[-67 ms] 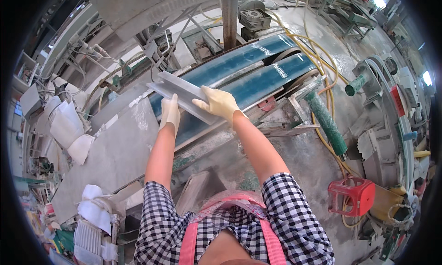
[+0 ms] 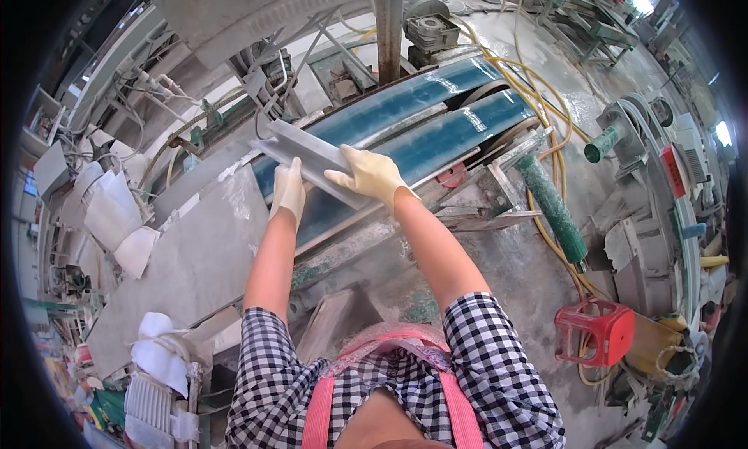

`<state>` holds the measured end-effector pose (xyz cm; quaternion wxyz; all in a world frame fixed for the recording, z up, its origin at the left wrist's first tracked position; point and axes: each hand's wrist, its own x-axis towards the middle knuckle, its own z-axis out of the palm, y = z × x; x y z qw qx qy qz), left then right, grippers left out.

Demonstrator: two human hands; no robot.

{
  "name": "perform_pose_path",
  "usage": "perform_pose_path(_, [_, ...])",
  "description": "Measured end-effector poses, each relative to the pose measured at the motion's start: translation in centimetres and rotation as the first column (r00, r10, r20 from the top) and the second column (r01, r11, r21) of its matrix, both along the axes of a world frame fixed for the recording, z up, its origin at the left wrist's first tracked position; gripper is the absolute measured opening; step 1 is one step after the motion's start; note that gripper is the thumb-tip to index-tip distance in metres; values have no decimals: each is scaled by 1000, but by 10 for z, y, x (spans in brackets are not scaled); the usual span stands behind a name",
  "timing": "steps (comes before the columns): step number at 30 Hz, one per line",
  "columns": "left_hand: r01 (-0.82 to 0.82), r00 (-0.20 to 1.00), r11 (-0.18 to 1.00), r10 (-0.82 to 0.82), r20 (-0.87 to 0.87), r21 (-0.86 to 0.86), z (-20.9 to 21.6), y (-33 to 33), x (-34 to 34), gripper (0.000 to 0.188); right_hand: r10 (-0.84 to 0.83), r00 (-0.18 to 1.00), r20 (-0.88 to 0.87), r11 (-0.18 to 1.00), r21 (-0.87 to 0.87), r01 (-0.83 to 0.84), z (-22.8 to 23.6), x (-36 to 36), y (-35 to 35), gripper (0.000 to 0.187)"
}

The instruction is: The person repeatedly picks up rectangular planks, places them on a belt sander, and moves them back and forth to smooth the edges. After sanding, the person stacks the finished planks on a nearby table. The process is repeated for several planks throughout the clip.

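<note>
Both my hands wear pale cream gloves and hold a long grey slab or tile (image 2: 312,154) that lies slantwise across two blue conveyor belts (image 2: 446,134). It looks like flat pieces stacked or angled together; which, I cannot tell. My left hand (image 2: 288,188) grips its near edge, thumb up against the side. My right hand (image 2: 371,176) is closed on its right end, thumb laid along the near face and fingers over the far side. The fingertips under and behind the slab are hidden.
A grey metal table (image 2: 195,254) adjoins the belts on the left. Right of them sit a green roller (image 2: 555,211), yellow hoses (image 2: 538,98) and a red plastic stool (image 2: 596,334). A rusty post (image 2: 388,40) rises behind the belts. A white-draped motor (image 2: 152,402) stands lower left.
The slab's far left end has shifted very slightly; both hands keep their hold in nearly the same place.
</note>
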<state>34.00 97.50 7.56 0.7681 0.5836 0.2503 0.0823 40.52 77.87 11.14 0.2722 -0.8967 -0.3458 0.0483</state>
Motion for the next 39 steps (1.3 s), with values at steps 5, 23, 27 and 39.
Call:
perform_pose_path(5, [231,973,967,-227,43,-111,-5,32,-13,51,-29,1000,-12,999,25,29,-1,-2,6,45])
perform_pose_path(23, [601,506,433,443,-740,671,-1,83,-43,105,-122,992,30,982,-139,125,3,-20,20,43])
perform_pose_path(27, [582,585,361,436,-684,729,-7,82,-41,79,-137,990,30,981,-136,139,-5,-28,23,52])
perform_pose_path(39, [-98,992,921,119,-33,377,9,132,-78,34,-167,985,38,981,-93,170,2,-31,19,58])
